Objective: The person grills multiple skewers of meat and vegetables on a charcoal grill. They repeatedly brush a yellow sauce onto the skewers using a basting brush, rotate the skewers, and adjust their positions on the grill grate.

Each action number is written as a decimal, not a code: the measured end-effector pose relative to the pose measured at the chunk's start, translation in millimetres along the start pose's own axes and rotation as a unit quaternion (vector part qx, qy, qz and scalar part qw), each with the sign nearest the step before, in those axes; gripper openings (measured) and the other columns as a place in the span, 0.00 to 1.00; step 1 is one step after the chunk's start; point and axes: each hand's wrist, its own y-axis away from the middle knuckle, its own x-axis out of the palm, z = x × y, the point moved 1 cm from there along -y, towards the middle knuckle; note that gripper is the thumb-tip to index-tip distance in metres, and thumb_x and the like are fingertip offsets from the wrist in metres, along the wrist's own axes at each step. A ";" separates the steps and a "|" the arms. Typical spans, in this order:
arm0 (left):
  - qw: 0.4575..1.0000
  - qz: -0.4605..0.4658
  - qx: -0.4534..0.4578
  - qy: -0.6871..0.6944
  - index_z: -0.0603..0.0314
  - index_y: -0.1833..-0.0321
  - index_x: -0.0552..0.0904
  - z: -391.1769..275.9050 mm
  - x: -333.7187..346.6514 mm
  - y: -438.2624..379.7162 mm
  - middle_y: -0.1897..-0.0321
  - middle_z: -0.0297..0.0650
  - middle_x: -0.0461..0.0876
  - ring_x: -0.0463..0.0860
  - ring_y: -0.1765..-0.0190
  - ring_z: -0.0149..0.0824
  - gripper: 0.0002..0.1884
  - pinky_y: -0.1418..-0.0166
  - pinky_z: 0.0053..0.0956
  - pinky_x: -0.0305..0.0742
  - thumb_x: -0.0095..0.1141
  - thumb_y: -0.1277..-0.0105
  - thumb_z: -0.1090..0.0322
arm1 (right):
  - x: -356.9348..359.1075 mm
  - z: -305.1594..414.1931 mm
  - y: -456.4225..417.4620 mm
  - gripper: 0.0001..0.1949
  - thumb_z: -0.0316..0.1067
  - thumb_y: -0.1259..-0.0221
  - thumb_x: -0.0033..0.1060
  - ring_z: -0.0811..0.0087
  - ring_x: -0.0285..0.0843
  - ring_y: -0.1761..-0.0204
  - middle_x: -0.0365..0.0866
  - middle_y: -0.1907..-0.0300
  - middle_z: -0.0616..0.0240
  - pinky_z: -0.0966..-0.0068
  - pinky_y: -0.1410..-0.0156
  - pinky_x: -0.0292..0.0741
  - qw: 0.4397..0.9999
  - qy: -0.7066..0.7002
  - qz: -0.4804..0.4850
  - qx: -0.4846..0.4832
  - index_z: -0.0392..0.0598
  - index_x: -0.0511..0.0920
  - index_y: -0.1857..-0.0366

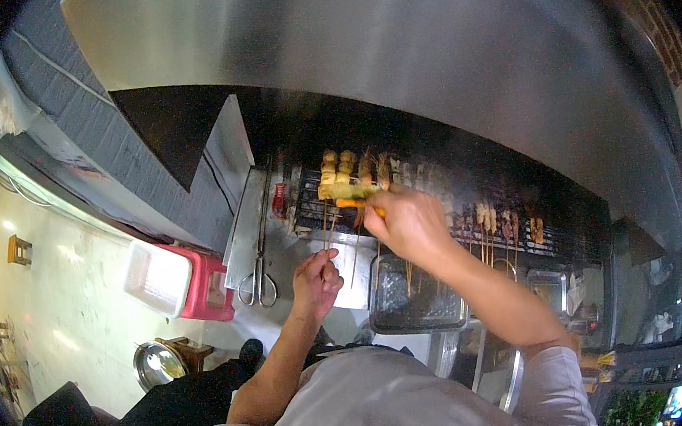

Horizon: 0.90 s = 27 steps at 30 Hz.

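Observation:
My left hand (318,281) pinches the lower ends of thin skewer sticks (326,230), whose yellowish food pieces (336,168) lie on the grill at its left end. Above the grill's near edge, my right hand (407,221) is closed around the orange handle of a brush (352,202); its pale bristles are against or just over the yellowish pieces. Skewers of shrimp (366,170) lie right beside them. Farther right are several meat skewers (488,217) on the grill grate (531,247). Smoke and blur hide some middle skewers.
A metal tray (420,317) stands before the grill, under stick ends. Long scissor-like tongs (257,287) and a red-handled item (279,201) lie to the left. A red crate with a white basket (159,279) and a metal bowl (158,364) are lower left. A steel hood (362,55) overhangs the grill.

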 end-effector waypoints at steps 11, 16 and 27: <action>0.997 -0.059 0.022 -0.052 0.67 0.59 0.79 0.8 4.7 -0.6 0.89 0.31 0.66 0.58 0.87 0.23 0.10 0.80 0.20 0.53 0.50 0.31 0.66 | -2.2 2.6 -2.5 0.09 0.38 0.48 0.57 0.52 0.80 0.73 0.79 0.76 0.51 0.60 0.67 0.78 0.996 0.037 -0.025 -0.080 0.45 0.81 0.74; 0.967 -0.082 0.101 -0.218 0.69 0.60 0.80 -3.1 -11.0 -3.8 0.88 0.30 0.67 0.58 0.86 0.21 0.10 0.82 0.18 0.49 0.52 0.33 0.67 | -10.9 0.8 -66.9 0.13 0.44 0.41 0.52 0.51 0.81 0.65 0.82 0.68 0.55 0.57 0.60 0.77 0.995 -0.045 0.082 0.043 0.47 0.79 0.64; 0.966 -0.076 0.077 -0.234 0.68 0.62 0.81 -10.8 -7.0 -5.1 0.88 0.31 0.68 0.59 0.86 0.20 0.10 0.82 0.17 0.50 0.53 0.34 0.66 | 8.7 31.6 -7.7 0.06 0.36 0.52 0.59 0.56 0.80 0.74 0.78 0.76 0.56 0.62 0.69 0.77 0.987 0.023 -0.032 -0.153 0.46 0.80 0.76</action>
